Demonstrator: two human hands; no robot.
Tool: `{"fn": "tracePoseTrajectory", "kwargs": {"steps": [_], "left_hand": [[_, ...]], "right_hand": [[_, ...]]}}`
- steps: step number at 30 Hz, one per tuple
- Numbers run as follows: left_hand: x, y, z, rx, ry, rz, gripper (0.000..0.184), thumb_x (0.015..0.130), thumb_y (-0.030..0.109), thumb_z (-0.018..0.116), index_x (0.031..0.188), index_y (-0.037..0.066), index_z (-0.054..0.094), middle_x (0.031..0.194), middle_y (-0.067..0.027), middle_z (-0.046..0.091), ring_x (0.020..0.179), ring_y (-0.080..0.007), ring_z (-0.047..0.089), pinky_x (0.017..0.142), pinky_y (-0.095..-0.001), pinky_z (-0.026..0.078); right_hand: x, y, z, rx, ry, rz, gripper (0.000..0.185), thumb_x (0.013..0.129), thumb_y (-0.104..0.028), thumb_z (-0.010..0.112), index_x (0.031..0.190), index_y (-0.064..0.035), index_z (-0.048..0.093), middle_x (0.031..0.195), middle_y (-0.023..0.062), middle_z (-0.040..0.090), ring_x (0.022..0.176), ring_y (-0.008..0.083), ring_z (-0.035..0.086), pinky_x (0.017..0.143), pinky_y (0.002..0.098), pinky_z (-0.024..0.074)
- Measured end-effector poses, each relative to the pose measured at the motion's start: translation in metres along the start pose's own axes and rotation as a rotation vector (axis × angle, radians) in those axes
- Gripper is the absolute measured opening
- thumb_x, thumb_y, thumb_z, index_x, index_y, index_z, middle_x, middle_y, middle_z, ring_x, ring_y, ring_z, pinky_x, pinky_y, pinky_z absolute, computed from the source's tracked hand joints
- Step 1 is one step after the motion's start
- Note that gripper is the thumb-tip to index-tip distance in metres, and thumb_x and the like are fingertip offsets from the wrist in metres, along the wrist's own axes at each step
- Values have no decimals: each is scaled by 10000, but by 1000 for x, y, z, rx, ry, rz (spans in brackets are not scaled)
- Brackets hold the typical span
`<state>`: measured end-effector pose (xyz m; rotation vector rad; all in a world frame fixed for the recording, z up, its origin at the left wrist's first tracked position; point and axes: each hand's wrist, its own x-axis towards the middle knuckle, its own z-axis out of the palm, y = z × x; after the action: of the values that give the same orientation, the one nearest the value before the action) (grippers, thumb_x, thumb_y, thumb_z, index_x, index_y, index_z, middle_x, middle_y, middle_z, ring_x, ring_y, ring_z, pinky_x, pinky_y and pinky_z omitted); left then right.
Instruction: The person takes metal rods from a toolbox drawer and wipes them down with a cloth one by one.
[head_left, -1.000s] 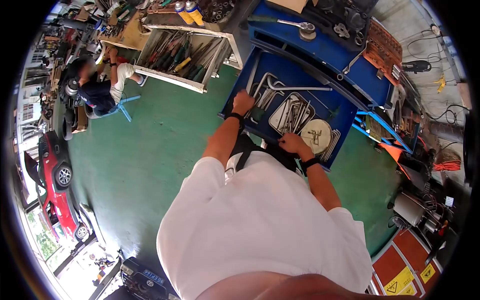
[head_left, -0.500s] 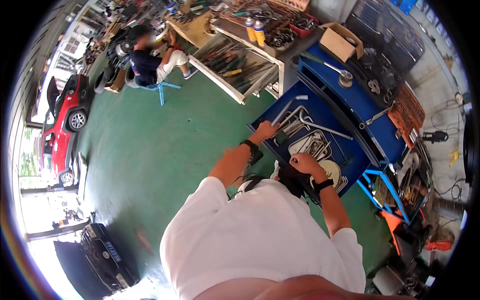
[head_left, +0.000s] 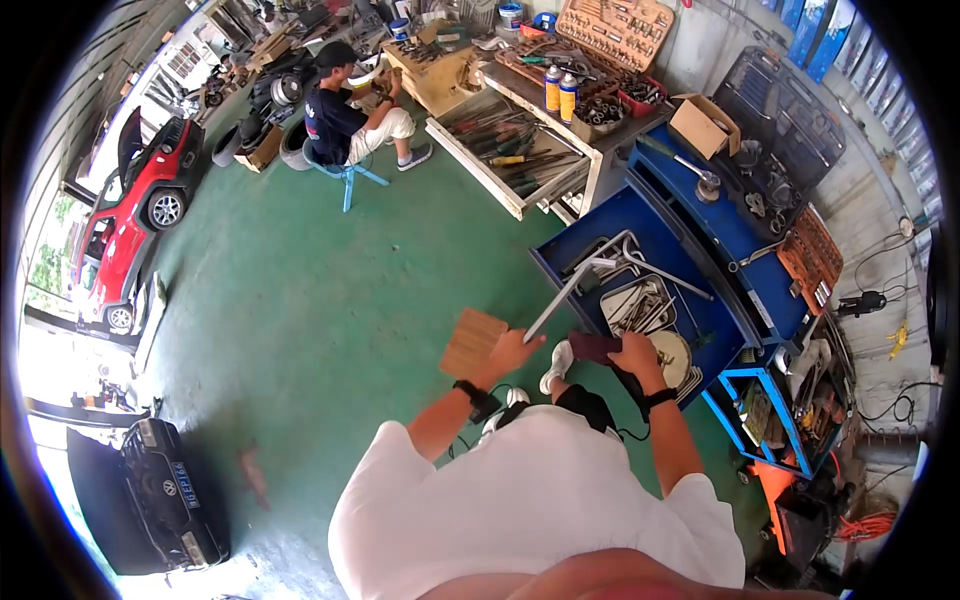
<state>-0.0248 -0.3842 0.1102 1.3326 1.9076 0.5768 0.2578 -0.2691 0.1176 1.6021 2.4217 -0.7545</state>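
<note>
2 own hands [head_left: 512, 353], 2 yel. cans [head_left: 553, 92], 2 cars [head_left: 170, 487]

Near the left of the drawer [head_left: 600, 217], a bar [head_left: 556, 304] is held; inside, tools [head_left: 640, 306] are placed in a tray [head_left: 604, 303] left of a disc [head_left: 672, 353]; behind, a box [head_left: 704, 128] is set on the cabinet [head_left: 725, 222]

Over there on the green painted floor [head_left: 300, 290], a person in a dark shirt [head_left: 338, 125] sits on a light-blue stool [head_left: 349, 178]; a red car [head_left: 125, 225] stands behind.
</note>
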Motion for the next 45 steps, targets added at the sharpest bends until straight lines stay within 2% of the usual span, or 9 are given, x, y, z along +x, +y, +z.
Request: {"fn": "tracePoseTrajectory", "kwargs": {"steps": [5, 11, 20, 23, 33, 34, 38, 43, 45], "left_hand": [[-73, 3, -11, -109, -21, -67, 569, 882, 525, 621, 756, -30, 606, 614, -178, 571, 564, -303, 561, 564, -447, 436], [-126, 41, -31, -302, -20, 21, 485, 875, 444, 691, 698, 25, 523, 575, -37, 468, 547, -133, 445, 512, -351, 397], [-145, 116, -71, -1040, -386, -5, 374, 960, 304, 616, 713, 99, 423, 571, 28, 418, 464, -50, 363, 403, -247, 281], [-139, 122, -67, -921, -298, 71, 339, 989, 291, 566, 744, 97, 436, 551, 47, 380, 450, -54, 328, 413, -253, 259], [-123, 113, -66, -1059, 91, 468, 170, 952, 220, 617, 1087, 122, 587, 652, 18, 474, 509, -74, 447, 445, -239, 328], [-120, 96, -60, -1295, -188, 214, 167, 956, 245, 615, 1071, 125, 596, 656, 21, 476, 510, -74, 441, 443, -239, 325], [-128, 113, -86, -948, -200, 14, 266, 952, 295, 630, 750, 126, 590, 566, 65, 429, 490, -57, 398, 438, -264, 275], [-144, 102, -84, -766, -20, 263, 329, 948, 213, 632, 666, 102, 503, 551, 74, 409, 485, -47, 360, 437, -262, 261], [-149, 93, -90, -683, -53, 219, 260, 935, 199, 636, 731, 52, 569, 600, 78, 436, 556, -47, 386, 489, -277, 310]], "right_hand": [[-24, -35, -14, 908, -235, -287, 347, 935, -279, 642, 1113, 19, 633, 977, 66, 673, 863, 156, 627, 797, 306, 511], [-39, -106, -55, 1863, -622, -465, 517, 1032, -397, 421, 1362, 0, 448, 1358, 78, 515, 1252, 195, 477, 1074, 362, 352], [-39, -146, -150, 1360, 0, -852, 410, 1044, -293, 428, 1355, -26, 445, 1196, 33, 580, 1067, 105, 525, 965, 295, 406], [-60, -179, -159, 1774, -57, -891, 338, 1027, -193, 467, 1327, -36, 459, 1203, 29, 555, 1063, 103, 528, 920, 269, 428], [-106, -227, -141, 1436, -282, -957, 574, 850, -71, 718, 1355, -11, 452, 1269, 70, 524, 1157, 194, 515, 1036, 343, 392], [-104, -230, -143, 1410, -168, -953, 562, 856, -79, 718, 1324, -3, 417, 1277, 111, 545, 1156, 206, 535, 1024, 342, 412], [-89, -247, -171, 1509, -19, -1066, 476, 826, -54, 749, 1037, -86, 324, 1305, 232, 551, 1164, 210, 554, 993, 348, 454], [-79, -249, -213, 1737, 32, -1187, 1170, 657, -160, 897, 1505, -131, 92, 1274, 264, 563, 1039, 228, 637, 934, 344, 502], [-69, -240, -210, 1603, 63, -1238, 1157, 589, -293, 932, 1466, -47, 220, 1166, 242, 626, 951, 242, 668, 877, 330, 540]]}}
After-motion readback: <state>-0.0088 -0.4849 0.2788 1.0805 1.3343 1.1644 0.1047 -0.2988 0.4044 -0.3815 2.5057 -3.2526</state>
